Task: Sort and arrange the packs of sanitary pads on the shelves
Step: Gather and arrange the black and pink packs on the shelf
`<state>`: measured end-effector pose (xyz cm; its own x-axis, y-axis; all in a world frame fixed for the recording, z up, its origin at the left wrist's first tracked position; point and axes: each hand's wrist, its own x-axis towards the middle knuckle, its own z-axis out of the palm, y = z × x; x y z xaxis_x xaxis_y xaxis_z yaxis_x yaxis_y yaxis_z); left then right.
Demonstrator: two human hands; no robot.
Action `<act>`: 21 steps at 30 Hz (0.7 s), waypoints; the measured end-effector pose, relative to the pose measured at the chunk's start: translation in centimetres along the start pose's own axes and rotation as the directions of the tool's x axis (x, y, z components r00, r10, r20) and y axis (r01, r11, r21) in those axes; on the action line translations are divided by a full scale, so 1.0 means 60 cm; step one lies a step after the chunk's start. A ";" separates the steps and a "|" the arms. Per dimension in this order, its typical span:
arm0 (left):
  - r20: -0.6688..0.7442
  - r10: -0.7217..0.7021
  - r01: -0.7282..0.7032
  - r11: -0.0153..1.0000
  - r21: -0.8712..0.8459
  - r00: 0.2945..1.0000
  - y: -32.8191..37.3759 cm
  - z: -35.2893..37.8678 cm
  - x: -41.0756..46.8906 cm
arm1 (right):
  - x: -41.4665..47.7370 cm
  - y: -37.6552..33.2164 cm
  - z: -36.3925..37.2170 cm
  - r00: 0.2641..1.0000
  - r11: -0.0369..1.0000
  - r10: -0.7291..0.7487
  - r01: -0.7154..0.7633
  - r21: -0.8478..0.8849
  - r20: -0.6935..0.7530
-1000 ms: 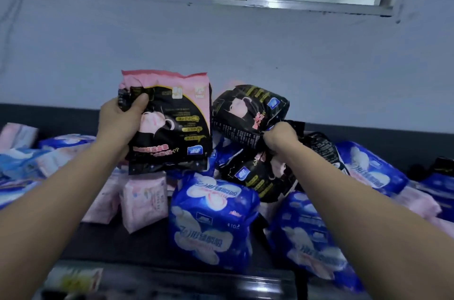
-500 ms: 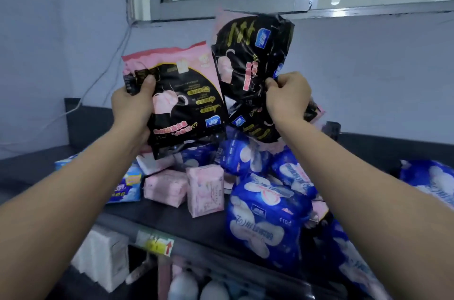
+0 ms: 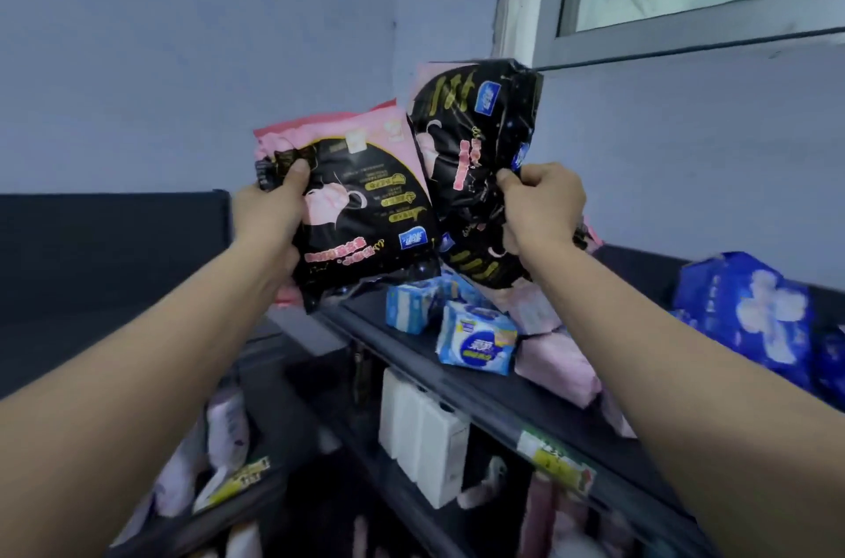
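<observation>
My left hand (image 3: 274, 214) grips a black-and-pink pad pack (image 3: 361, 210) by its left edge, held up in the air. Beside it, my right hand (image 3: 542, 205) clutches a bunch of black pad packs (image 3: 471, 146), one upright above the fist and another hanging below it. Both bundles hover over the left end of the top shelf (image 3: 457, 374). On that shelf lie small light-blue packs (image 3: 475, 342), pink packs (image 3: 558, 365) and a big dark-blue pack (image 3: 750, 315) at the right.
A window frame (image 3: 640, 40) sits above the shelf at the upper right. Below the top shelf, white boxes (image 3: 425, 438) and pale packs stand on lower shelves. A second dark shelf unit (image 3: 114, 260) runs along the left wall, meeting in a corner.
My view has swung left toward the shelf's left end and the corner. Both hands still hold their packs, which stay raised side by side.
</observation>
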<state>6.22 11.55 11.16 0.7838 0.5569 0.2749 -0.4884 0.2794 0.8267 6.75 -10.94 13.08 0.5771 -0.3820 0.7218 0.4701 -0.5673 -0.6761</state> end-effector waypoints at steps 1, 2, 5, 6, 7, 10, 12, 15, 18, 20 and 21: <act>-0.024 0.008 -0.008 1.000 0.020 1.000 0.014 -0.032 0.014 | -0.013 -0.016 0.032 0.999 0.999 0.015 -0.016 0.038 0.033; -0.046 0.022 -0.020 0.999 0.041 0.999 0.028 -0.068 0.030 | -0.028 -0.032 0.065 0.997 0.996 0.029 -0.035 0.077 0.070; -0.117 0.073 -0.061 0.992 0.110 0.990 0.069 -0.172 0.070 | -0.074 -0.081 0.168 0.984 0.979 0.057 -0.087 0.182 0.168; -0.142 0.092 -0.072 0.988 0.138 0.986 0.082 -0.208 0.083 | -0.091 -0.099 0.201 0.978 0.975 0.051 -0.093 0.200 0.202; -0.167 0.110 -0.082 0.983 0.167 0.980 0.095 -0.243 0.094 | -0.108 -0.117 0.233 0.970 0.972 0.042 -0.095 0.213 0.241; -0.237 0.156 -0.094 0.963 0.252 0.959 0.134 -0.350 0.129 | -0.163 -0.173 0.325 0.943 0.962 0.014 -0.104 0.254 0.332; -0.295 0.181 -0.090 0.951 0.297 0.938 0.160 -0.423 0.146 | -0.201 -0.209 0.385 0.916 0.944 0.008 -0.139 0.299 0.401; -0.373 0.218 -0.085 0.936 0.343 0.902 0.194 -0.524 0.164 | -0.257 -0.264 0.465 0.867 0.933 -0.017 -0.165 0.320 0.498; -0.430 0.260 -0.084 0.918 0.387 0.864 0.226 -0.612 0.174 | -0.307 -0.318 0.538 0.819 0.923 -0.047 -0.183 0.338 0.571; -0.471 0.292 -0.081 0.905 0.418 0.832 0.247 -0.665 0.176 | -0.343 -0.353 0.581 0.783 0.915 -0.069 -0.198 0.353 0.618; -0.491 0.306 -0.076 0.898 0.432 0.816 0.257 -0.689 0.176 | -0.360 -0.370 0.602 0.765 0.907 -0.085 -0.207 0.368 0.639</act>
<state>-8.85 54.08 6.50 0.3020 0.9237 0.2359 -0.3329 -0.1296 0.9340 7.96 36.24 7.16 0.8279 0.2217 0.5151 0.5527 -0.1669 -0.8165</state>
